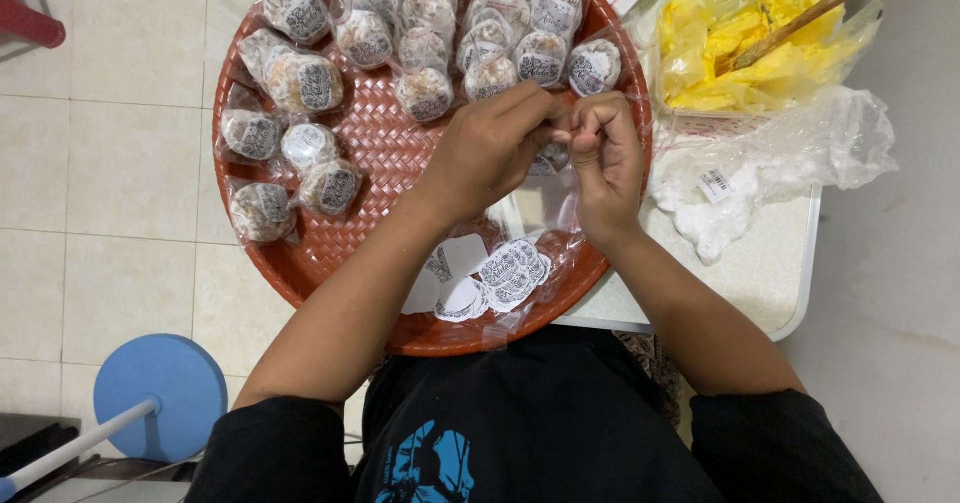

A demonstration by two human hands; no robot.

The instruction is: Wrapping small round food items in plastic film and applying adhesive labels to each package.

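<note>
Far left, a red stool leg point(28, 23) at the frame edge; near left, a blue round base point(160, 395) with a pale pole on the tiled floor point(110, 163). Next right, a round red woven tray point(345, 253), crowded on its left and far parts with wrapped snacks point(305, 83) in clear plastic bearing round printed labels. Near the tray's near rim, a loose heap of stickers point(490, 278), some face up, some showing blank white backs. Over the tray's right half, left hand point(490, 148) and right hand point(605, 158) brought together, fingertips meeting and pinching a small clear wrapper point(555, 153) between them; contents of that wrapper mostly hidden by the fingers, so not possible to tell. Under the hands, more clear film point(535, 208) lying on the tray. Right of the tray, a white surface point(770, 263) carrying crumpled clear bags point(790, 153) with white stuff beneath. Far right, a bag of yellow wrappers point(740, 48) with a wooden stick point(810, 13) lying across it. Near centre, black shirt point(540, 423) with blue print.
</note>
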